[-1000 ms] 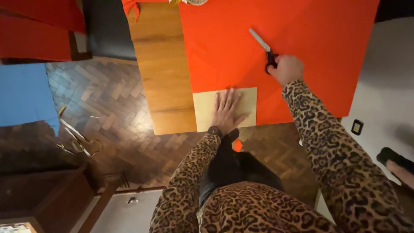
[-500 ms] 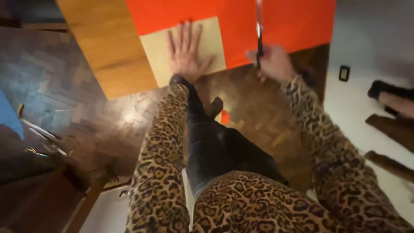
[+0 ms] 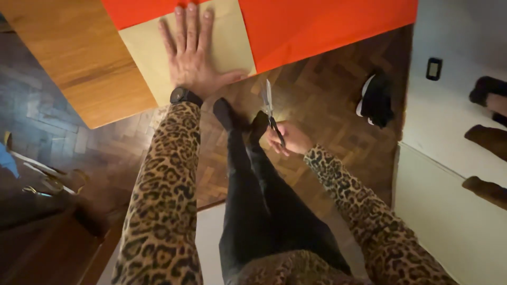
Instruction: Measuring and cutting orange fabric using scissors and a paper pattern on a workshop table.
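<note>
My left hand [image 3: 194, 53] lies flat, fingers spread, on a tan sheet of paper [image 3: 148, 50] at the near edge of a wooden table [image 3: 74, 58]. A large orange sheet [image 3: 322, 24] covers the table beyond and to the right of the tan one. My right hand [image 3: 288, 140] is below the table edge, over the floor, and grips a pair of scissors [image 3: 270, 108] by the dark handles. The blades point up toward the orange sheet's near edge and look almost closed. Both arms wear leopard-print sleeves, and a dark watch [image 3: 185, 96] sits on the left wrist.
My black-clad legs [image 3: 259, 200] stand on a herringbone wood floor [image 3: 327, 105]. A black shoe [image 3: 376, 100] lies on the floor at right. White cabinet fronts [image 3: 454, 174] with a dark wall socket [image 3: 433, 68] fill the right side. Dark furniture and some thin metal objects [image 3: 37, 179] are at lower left.
My right hand has drawn the scissors back from over the orange sheet to below the table edge. My left hand stays flat on the tan paper. The view has tilted downward.
</note>
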